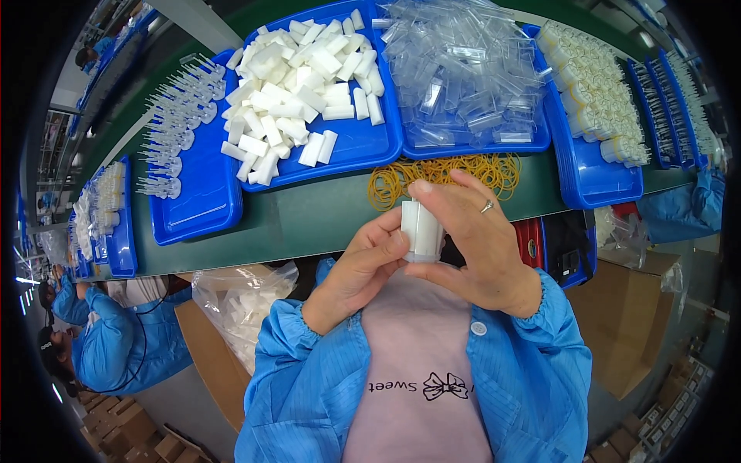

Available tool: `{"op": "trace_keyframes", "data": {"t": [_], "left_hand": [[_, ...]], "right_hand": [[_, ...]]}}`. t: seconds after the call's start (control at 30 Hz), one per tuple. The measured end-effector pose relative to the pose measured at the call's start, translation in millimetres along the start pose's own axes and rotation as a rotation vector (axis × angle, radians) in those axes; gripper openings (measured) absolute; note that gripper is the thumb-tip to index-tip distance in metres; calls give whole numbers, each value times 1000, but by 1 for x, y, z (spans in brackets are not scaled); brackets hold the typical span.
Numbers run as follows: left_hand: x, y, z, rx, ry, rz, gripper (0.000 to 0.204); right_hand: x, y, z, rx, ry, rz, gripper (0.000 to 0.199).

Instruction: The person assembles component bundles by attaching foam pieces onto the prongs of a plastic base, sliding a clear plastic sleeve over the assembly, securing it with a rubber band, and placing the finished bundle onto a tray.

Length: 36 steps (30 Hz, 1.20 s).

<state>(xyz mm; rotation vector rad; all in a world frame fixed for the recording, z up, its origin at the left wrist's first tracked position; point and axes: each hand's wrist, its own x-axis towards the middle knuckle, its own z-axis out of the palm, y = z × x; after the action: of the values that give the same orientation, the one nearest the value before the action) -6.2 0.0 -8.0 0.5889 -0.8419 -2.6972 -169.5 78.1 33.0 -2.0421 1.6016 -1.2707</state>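
Note:
In front of my chest, a small bundle of white blocks on a translucent base stands upright between my two hands. My left hand grips its left side, thumb along a white face. My right hand curves around its right side, with a fingertip at the top and the thumb near the base; a ring is on one finger. My fingers partly cover the bundle. Just beyond my hands, yellow rubber bands lie in a loose heap on the green table.
Blue trays hold white foam-like blocks, clear plastic sleeves, clear stemmed parts and rubber-banded white bundles. Cardboard boxes and a bag of white pieces stand below the table edge. A co-worker in blue sits at left.

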Motion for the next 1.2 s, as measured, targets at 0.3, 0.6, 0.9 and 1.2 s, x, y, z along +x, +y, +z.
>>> {"op": "trace_keyframes", "data": {"t": [0.3,0.6,0.9,1.2], "left_hand": [[0,-1,-4,48,91,37,60],[-2,-3,-5,452,112,357,49],[-2,-12,-4,649,150,640,46],[-1,-8,-4,853,148,786,40]], "right_hand": [[13,48,-27,-114,57,173,44],[-3,95,-19,-577,20,174,28],[-3,66,-30,321,397,371,18],[-2,2,-45,106,323,135,18]]}}
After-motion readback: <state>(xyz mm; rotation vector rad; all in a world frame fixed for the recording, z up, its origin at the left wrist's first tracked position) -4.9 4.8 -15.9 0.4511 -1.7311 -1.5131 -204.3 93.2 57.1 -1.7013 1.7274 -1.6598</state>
